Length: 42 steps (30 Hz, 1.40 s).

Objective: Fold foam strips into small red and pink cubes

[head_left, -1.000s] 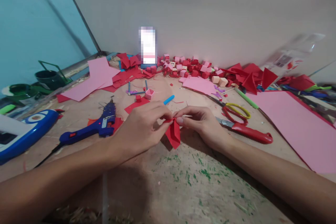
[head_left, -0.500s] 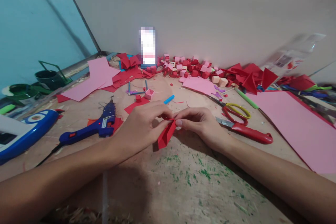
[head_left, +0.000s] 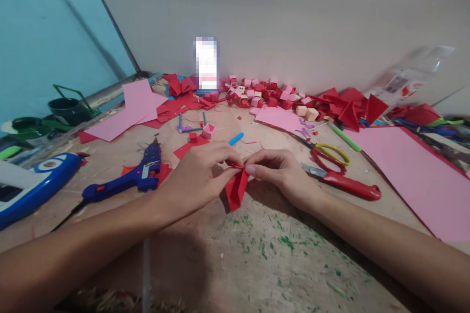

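Observation:
A small folded red paper piece hangs just above the worn wooden table at the centre. My left hand pinches its top edge from the left, fingers closed. From the right, my right hand pinches the same top corner with thumb and forefinger. The fingertips of both hands nearly meet above the paper.
A blue glue gun lies left of my hands; red-handled scissors and a red cutter lie to the right. Small red and pink paper cubes are piled along the wall. Pink sheets lie at the right, and a blue case sits far left.
The red paper piece swung from pointing down to tilting left, then back to hanging nearly straight down. Both hands stayed in place, pinching its top.

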Available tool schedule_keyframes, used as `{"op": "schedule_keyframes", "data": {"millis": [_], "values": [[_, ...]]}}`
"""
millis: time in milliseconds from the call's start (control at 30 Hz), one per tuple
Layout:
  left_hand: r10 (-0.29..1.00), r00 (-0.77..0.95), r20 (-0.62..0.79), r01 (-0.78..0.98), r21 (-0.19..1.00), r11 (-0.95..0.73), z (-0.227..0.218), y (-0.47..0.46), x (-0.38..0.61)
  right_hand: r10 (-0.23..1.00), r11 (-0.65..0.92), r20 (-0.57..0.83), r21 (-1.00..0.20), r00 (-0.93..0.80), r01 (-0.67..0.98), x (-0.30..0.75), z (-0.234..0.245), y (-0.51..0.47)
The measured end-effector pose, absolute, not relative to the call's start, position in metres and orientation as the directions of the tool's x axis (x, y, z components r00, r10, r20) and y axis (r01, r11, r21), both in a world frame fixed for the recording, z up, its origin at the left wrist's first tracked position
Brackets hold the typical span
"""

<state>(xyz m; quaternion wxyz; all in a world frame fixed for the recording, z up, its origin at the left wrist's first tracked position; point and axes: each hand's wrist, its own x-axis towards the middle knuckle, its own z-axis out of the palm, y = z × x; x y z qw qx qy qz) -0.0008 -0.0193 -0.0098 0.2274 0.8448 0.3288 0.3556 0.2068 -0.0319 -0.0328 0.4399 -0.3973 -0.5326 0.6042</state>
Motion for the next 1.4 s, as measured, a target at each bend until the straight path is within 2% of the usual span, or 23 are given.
{"op": "schedule_keyframes", "data": {"millis": [367, 933, 1100, 1233, 1400], "values": [[0.712, 0.537, 0.453, 0.388, 0.617, -0.685, -0.0099, -0.0194, 0.0006, 0.951, 0.009, 0.019, -0.999, -0.309, -0.032, 0.2084, -0.0345, -0.0303], [0.747, 0.512, 0.424, 0.355, 0.687, -0.634, -0.0143, -0.0208, 0.0017, 0.946, 0.004, 0.014, -0.999, -0.323, -0.033, 0.2073, -0.0325, -0.0299], [0.773, 0.469, 0.426, 0.366, 0.703, -0.61, -0.0091, -0.0201, 0.0014, 0.953, -0.039, -0.007, -0.994, -0.303, -0.102, 0.2066, -0.0339, -0.0304], [0.771, 0.449, 0.452, 0.407, 0.665, -0.627, -0.0045, -0.0214, 0.0012, 0.963, -0.049, -0.01, -0.989, -0.268, -0.141, 0.2068, -0.0344, -0.0303], [0.68, 0.522, 0.515, 0.399, 0.557, -0.729, -0.0066, -0.0229, 0.0004, 0.964, -0.054, -0.01, -0.986, -0.267, -0.156, 0.2065, -0.0331, -0.0305]]}}
